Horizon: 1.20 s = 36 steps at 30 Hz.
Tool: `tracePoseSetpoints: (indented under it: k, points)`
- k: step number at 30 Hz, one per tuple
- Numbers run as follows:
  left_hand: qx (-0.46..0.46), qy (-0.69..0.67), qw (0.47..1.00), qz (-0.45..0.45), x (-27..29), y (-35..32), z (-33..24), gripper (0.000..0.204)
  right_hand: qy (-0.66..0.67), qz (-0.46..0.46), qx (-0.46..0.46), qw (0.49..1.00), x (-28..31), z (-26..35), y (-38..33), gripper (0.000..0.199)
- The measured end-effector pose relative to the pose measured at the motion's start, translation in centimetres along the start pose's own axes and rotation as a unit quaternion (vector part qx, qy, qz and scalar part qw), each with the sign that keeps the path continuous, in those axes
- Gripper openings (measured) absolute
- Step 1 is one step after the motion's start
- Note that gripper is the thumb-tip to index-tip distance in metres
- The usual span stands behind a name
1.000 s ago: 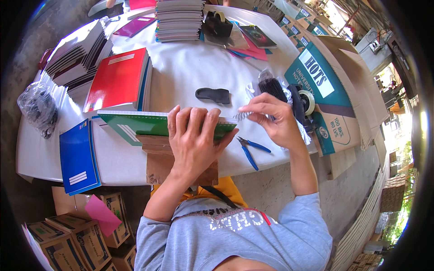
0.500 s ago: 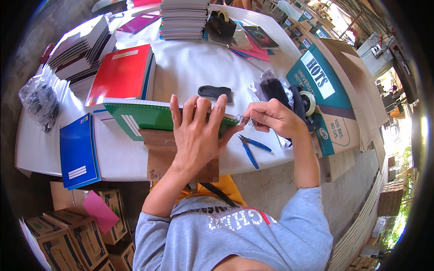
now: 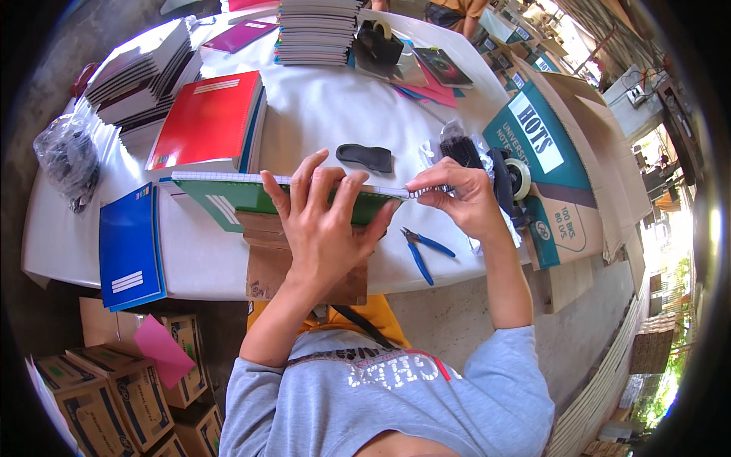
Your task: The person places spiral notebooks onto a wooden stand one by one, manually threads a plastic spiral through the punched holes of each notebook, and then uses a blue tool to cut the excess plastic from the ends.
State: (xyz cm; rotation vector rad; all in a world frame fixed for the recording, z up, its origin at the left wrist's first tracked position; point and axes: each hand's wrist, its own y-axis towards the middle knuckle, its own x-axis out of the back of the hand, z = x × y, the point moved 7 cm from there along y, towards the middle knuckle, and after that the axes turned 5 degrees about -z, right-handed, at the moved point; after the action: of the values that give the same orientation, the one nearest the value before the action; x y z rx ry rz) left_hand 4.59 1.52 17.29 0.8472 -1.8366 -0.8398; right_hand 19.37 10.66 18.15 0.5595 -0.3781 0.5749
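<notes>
Two hands are def needed here: with the green notebook at centre frame steadied by the left hand (fingers splayed open, seemingly not clamped), the coil pinched in the right hand's fingertips, right of centre, should be fed straight, never forced.

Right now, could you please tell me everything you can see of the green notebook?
The green notebook has a glossy, card-like cover with white stripes; its white page edge faces up. It stands tilted, apparently against the brown block. The left hand spreads over its cover; the right hand pinches a dark coil at its right end. Whether the coil is threaded in cannot be told.
</notes>
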Motion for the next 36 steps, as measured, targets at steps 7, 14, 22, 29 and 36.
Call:
tracePoseSetpoints:
  k: [7, 14, 22, 29, 36]
  points:
    - [0.004, -0.035, 0.999, 0.016, -0.5, 0.1, -0.1, 0.028, -0.025, 0.002, 0.026, 0.999, 0.2, 0.7, 0.0, 0.025]
    - [-0.046, -0.02, 0.998, 0.031, -0.3, 0.0, -0.2, 0.032, 0.031, 0.101, -0.073, 0.992, -0.9, 0.1, 0.1, 0.019]
    - [-0.005, 0.01, 0.999, 0.044, 0.6, -0.1, 0.1, 0.037, -0.088, 0.024, 0.008, 0.996, -0.6, 2.4, -1.1, 0.021]
    - [0.006, -0.051, 0.998, 0.041, 0.8, -0.1, 0.5, 0.031, 0.032, 0.168, -0.055, 0.984, -1.3, -0.5, -0.5, 0.024]
    - [-0.04, -0.149, 0.986, 0.068, 1.6, -0.4, 1.6, 0.026, -0.166, 0.286, -0.057, 0.942, -4.4, -12.8, 6.5, 0.042]
